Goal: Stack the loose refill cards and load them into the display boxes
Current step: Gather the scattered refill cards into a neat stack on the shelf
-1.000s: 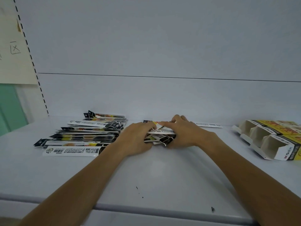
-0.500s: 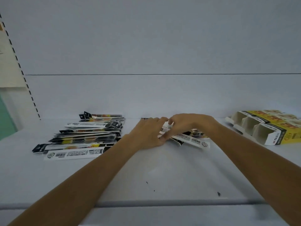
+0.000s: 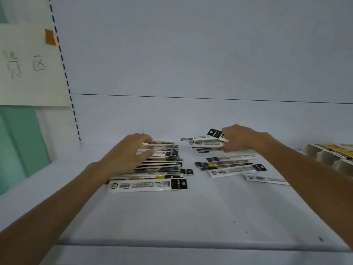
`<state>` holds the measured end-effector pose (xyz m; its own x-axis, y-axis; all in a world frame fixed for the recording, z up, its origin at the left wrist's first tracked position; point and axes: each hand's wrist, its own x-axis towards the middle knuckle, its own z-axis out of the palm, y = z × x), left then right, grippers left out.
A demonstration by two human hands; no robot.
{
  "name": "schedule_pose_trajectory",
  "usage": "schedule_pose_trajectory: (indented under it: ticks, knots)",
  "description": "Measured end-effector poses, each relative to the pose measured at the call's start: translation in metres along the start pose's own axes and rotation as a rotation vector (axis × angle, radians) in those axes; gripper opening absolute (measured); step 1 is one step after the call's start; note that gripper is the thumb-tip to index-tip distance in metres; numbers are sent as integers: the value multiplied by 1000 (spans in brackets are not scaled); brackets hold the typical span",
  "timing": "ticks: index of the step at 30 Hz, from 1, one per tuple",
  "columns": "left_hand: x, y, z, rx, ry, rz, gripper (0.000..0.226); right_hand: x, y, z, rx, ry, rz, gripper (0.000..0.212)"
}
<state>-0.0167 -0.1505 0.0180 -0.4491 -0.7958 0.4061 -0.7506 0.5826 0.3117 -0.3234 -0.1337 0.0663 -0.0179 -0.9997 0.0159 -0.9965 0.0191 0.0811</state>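
Splitting since half a second ago: both hands met on one small bunch mid-shelf, now they're well apart. Left hand (image 3: 131, 155) lies on the left pile (image 3: 158, 169), fingers curled over the far top cards, thumb on the near side, grip clamped on the pile's upper cards. Right hand (image 3: 242, 140) has the bunch (image 3: 206, 143) toward the back of the shelf (image 3: 172, 217), grip clamped on its right end, one black-tabbed card sticking up. Loose cards (image 3: 229, 167) lie fanned on the shelf in front of the bunch, right of the pile. Box (image 3: 328, 155) is now cut off by the right edge.
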Motion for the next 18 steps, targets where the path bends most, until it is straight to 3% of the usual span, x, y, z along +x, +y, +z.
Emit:
schedule_pose_trajectory:
  ticks: [6,9,13,18]
  knots:
    - [-26,-69,-18,-36,66,-229,35,17,-73,-28,-78,193,-40,19]
    - [-36,-96,-23,-97,62,-303,34,28,-112,-30,83,236,-134,20]
    - [-33,-109,-22,-375,101,-410,32,42,-158,-14,292,163,-284,29]
    - [-18,-103,-8,-652,134,-608,48,41,-175,11,454,24,-282,49]
